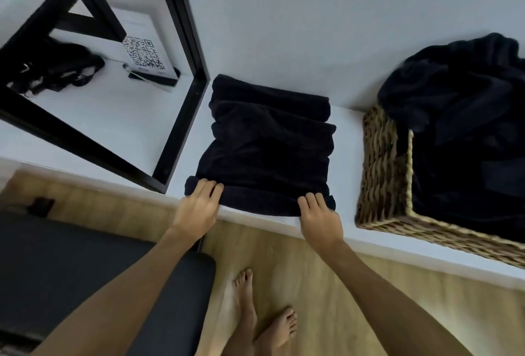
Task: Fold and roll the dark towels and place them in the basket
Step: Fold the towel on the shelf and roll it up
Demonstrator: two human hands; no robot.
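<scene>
A dark folded towel lies flat on the white table, its near edge turned into a small roll at the table's front edge. My left hand grips the left end of that roll, fingers curled over it. My right hand grips the right end in the same way. To the right stands a woven basket with a heap of dark towels in it, piled above the rim.
A black-framed mirror leans at the left and reflects a QR-code card and black straps. A dark chair seat is below left over the wooden floor, where my bare feet stand.
</scene>
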